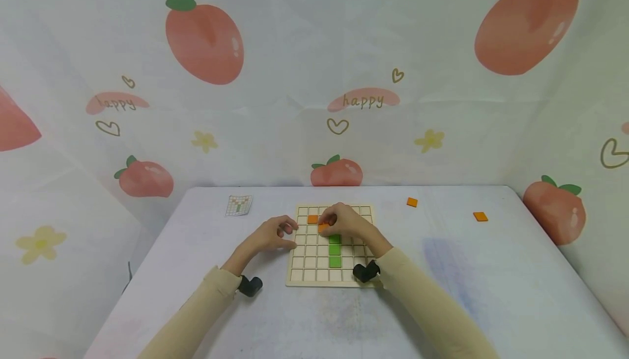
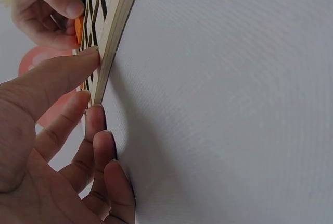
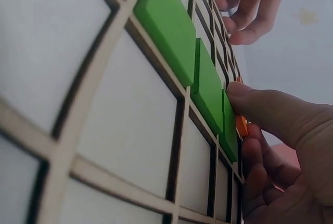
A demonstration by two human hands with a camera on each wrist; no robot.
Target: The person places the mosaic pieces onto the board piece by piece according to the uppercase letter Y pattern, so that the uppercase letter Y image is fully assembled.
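A wooden grid board (image 1: pixel 310 275) lies on the table. Three green square tiles (image 1: pixel 335 261) stand in one column of its cells, and an orange square tile (image 1: pixel 313 219) sits in a cell near the upper left. Over the board, my right hand (image 1: pixel 350 223) pinches another orange tile (image 1: pixel 322 228) between thumb and fingers, just beyond the top green tile. Whether that tile is fully seated in its cell is hidden by the fingers. My left hand (image 1: pixel 271 234) is at the board's left edge, fingers loosely bent, with fingertips (image 2: pixel 95 114) touching or close to the rim.
Two loose orange tiles, one nearer (image 1: pixel 412 202) and one farther right (image 1: pixel 480 216), lie on the table right of the board. A small paper card (image 1: pixel 238 205) printed with a coloured grid pattern lies at the back left. A fruit-patterned cloth (image 1: pixel 275 146) hangs behind the table.
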